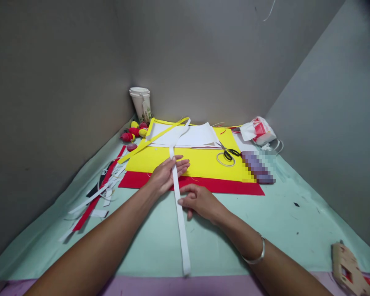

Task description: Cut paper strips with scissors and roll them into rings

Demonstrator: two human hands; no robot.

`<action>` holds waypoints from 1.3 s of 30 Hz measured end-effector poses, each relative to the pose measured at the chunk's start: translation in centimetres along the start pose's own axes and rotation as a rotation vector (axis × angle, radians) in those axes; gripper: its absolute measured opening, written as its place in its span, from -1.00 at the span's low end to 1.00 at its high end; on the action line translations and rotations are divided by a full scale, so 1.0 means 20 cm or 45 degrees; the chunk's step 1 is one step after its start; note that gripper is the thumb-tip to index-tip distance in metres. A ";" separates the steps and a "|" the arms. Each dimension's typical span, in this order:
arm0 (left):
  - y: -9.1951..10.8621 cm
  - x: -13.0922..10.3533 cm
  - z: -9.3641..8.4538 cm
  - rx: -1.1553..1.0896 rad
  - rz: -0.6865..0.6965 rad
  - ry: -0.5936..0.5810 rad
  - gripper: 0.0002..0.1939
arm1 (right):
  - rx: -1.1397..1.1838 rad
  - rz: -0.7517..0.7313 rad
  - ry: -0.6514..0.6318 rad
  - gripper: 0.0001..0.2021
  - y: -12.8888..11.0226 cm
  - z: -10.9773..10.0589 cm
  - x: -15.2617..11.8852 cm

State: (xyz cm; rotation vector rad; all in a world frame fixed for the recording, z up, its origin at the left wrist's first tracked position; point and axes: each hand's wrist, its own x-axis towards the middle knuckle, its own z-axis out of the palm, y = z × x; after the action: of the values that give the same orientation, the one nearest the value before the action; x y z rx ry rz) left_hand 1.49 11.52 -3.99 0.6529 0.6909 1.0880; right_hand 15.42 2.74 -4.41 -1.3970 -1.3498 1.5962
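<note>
A long white strip [179,213] runs from the paper stack down toward the table's front edge. My left hand [168,174] holds its upper part, thumb on top and the other fingers stretched out beneath, palm up. Lower down, my right hand [200,201] has curled fingers at the strip's right edge, the fingertips touching it. Beyond the hands, a yellow strip [154,140] crosses white sheets [197,135] on a yellow sheet [203,162], with a red sheet [228,187] under it. The far end of the white strip curls up beside the yellow strip's end.
Black-handled scissors [228,153] and a ring [225,164] lie on the yellow sheet. Red, white and black scraps [94,205] are at left, near a white cup [140,105]. A tissue pack [262,130] stands at back right, a beige tool [348,263] at front right.
</note>
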 end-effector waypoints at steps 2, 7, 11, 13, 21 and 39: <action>0.01 0.01 -0.01 -0.009 0.020 0.018 -0.82 | -0.014 0.054 -0.109 -0.82 0.02 0.00 -0.03; 0.01 0.01 -0.01 -0.020 0.048 0.032 -0.81 | -0.014 0.060 -0.189 -0.88 0.06 0.00 -0.08; 0.01 -0.01 0.01 -0.005 0.026 0.032 -0.78 | -0.022 0.040 -0.151 -0.92 0.05 0.02 -0.09; 0.01 -0.02 0.02 0.012 -0.007 0.017 -0.76 | 0.006 0.051 -0.106 -0.93 0.05 0.02 -0.09; 0.00 -0.08 0.05 0.251 -0.348 -0.193 -0.72 | -0.107 -0.015 0.136 -0.96 0.06 -0.03 -0.10; -0.01 -0.04 0.03 0.210 -0.084 0.012 -0.76 | 0.078 0.123 -0.007 -0.87 0.08 -0.08 -0.20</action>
State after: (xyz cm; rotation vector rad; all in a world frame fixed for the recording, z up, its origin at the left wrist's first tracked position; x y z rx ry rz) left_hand 1.72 10.65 -3.59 0.7606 0.8110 0.9809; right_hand 18.20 -0.95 -4.56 -1.4409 -1.2424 1.6910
